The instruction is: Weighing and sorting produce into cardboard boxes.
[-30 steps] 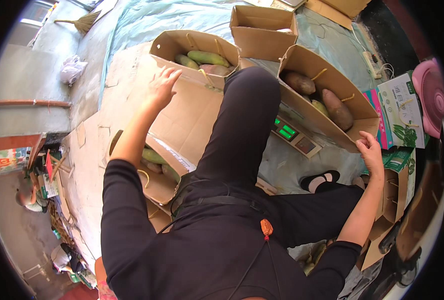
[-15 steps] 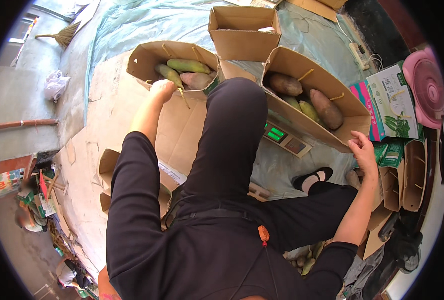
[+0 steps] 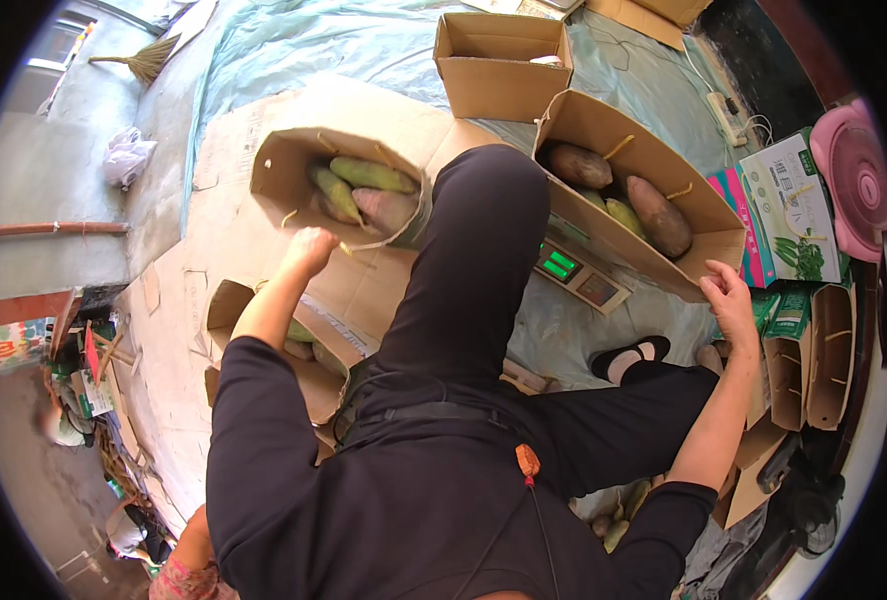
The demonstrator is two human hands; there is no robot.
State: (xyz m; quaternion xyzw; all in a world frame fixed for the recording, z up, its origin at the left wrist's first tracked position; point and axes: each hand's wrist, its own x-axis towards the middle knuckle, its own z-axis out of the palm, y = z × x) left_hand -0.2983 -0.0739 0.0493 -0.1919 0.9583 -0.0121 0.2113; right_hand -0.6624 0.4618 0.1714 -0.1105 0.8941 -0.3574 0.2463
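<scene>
My left hand (image 3: pixel 312 250), fingers curled, is closed at the near rim of an open cardboard box (image 3: pixel 269 180), on what appears to be its yellow cord handle (image 3: pixel 345 249). That box holds several long green and pinkish radish-like vegetables (image 3: pixel 374 174). Over on the right, my right hand (image 3: pixel 731 302) grips the near corner of a second open cardboard box (image 3: pixel 604 232) between thumb and fingers. Inside it lie large reddish-brown and green vegetables (image 3: pixel 659 216). Under this box shows a scale (image 3: pixel 584 277) with a lit green display.
An open carton (image 3: pixel 504 85) stands at the far middle. Right are a printed white carton (image 3: pixel 789 210), a pink round plastic item (image 3: pixel 854 180) and upright boxes (image 3: pixel 828 350). Another carton with vegetables (image 3: pixel 329 385) sits by my left arm; a broom (image 3: pixel 149 62) leans far left.
The left box has come nearer to me and tilted, and its vegetables have shifted. My left hand has moved nearer along with it. My right hand stays on its box corner.
</scene>
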